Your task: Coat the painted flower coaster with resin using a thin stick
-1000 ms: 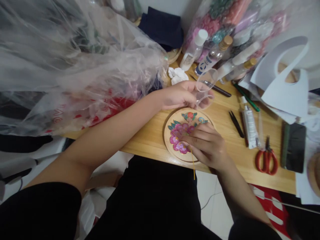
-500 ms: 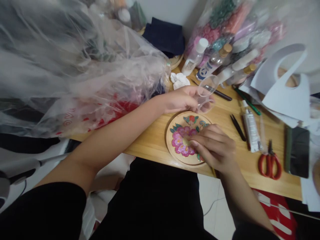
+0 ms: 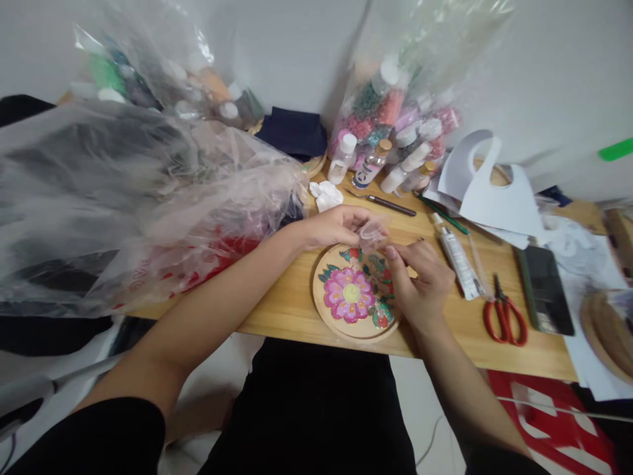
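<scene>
A round wooden plaque (image 3: 324, 316) with a pink flower and green leaves on it lies at the near edge of the wooden table (image 3: 445, 330). My left hand (image 3: 332, 226) is closed on a small clear plastic cup (image 3: 372, 231) just above the plaque's far rim. My right hand (image 3: 420, 280) rests over the plaque's right side, fingers bent and pointing at the cup. What its fingertips pinch, if anything, is too small to make out.
Large crumpled clear plastic bags (image 3: 123, 191) cover the table's left. Small bottles (image 3: 368, 168) and a bag of coloured bits (image 3: 395, 112) stand at the back. A glue tube (image 3: 457, 254), red scissors (image 3: 504, 316), white cut sheets (image 3: 494, 191) and a dark phone (image 3: 546, 287) lie on the right.
My right hand lifted off the pink flower and moved up to the cup; the thin yellow stick is no longer seen. The view pulled back and tilted up, showing the wall.
</scene>
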